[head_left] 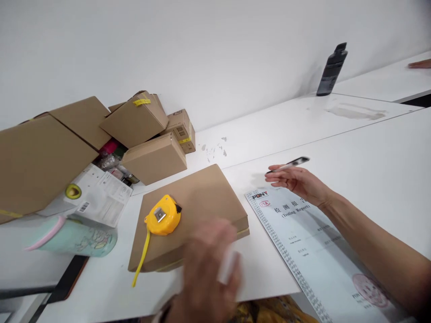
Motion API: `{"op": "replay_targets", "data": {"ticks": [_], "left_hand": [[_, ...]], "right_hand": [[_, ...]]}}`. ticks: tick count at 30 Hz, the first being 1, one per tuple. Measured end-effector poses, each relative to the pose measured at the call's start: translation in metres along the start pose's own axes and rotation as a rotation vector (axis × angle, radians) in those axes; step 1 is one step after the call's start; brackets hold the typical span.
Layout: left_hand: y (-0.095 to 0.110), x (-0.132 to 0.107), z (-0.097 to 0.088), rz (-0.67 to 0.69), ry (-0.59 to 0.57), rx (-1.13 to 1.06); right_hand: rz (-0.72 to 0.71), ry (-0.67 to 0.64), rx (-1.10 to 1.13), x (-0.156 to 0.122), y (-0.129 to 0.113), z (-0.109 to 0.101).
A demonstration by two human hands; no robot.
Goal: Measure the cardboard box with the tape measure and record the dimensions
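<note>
My right hand [298,181] holds a black-and-white pen [292,163] over the top of a spiral-bound testing report [303,237]. The pen lies slantwise across the fingers. My left hand [208,273] is smeared by motion at the near edge of a flat closed cardboard box [202,193]. A pale patch shows between its thumb and fingers; whether that is a held thing or the table behind, I cannot tell. On the box rests a yellow tape measure [164,216], with a short length of its blade [143,255] hanging over the box's near edge.
Several cardboard boxes [155,157] are piled at the left against the wall. A mint-green tumbler [77,237] lies by a white printed carton [104,193]. A dark bottle [332,72] stands at the back right, and another person's hand [420,64] shows at the far right.
</note>
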State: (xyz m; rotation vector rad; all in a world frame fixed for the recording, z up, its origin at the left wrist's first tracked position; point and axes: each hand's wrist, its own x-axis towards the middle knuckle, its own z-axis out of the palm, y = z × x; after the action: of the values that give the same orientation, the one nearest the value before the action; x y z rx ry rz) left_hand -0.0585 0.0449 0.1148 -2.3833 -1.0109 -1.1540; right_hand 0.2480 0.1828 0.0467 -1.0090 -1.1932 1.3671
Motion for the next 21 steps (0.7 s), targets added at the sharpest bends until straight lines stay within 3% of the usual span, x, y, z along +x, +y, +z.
{"op": "replay_targets", "data": {"ticks": [2,4,6,9,12,14,18,21], "left_hand": [[0.034,-0.009,0.034,0.067,-0.228,-0.227],[0.057,-0.017,0.073,0.02,-0.437,-0.233],[0.066,-0.022,0.107,-0.006,-0.627,-0.184],[0.061,-0.017,0.14,-0.094,-0.782,-0.125],[0.049,-0.011,0.154,-0.17,-0.809,-0.114],[0.043,-0.01,0.159,-0.18,-0.787,-0.11],[0.041,-0.017,0.165,-0.139,-0.731,-0.073],[0.042,-0.021,0.167,-0.113,-0.688,-0.027]], "right_hand": [[-0.031,0.035,0.054,0.0,0.001,0.003],[-0.044,0.074,0.013,-0.001,0.009,0.012],[-0.04,0.108,-0.041,-0.002,0.02,0.021],[0.043,0.073,-0.017,-0.003,0.036,0.03],[0.172,0.016,0.016,-0.003,0.046,0.034],[0.193,0.043,-0.035,-0.002,0.049,0.036],[0.098,0.133,-0.194,-0.004,0.052,0.041],[0.042,0.127,-0.222,-0.005,0.054,0.041]]}}
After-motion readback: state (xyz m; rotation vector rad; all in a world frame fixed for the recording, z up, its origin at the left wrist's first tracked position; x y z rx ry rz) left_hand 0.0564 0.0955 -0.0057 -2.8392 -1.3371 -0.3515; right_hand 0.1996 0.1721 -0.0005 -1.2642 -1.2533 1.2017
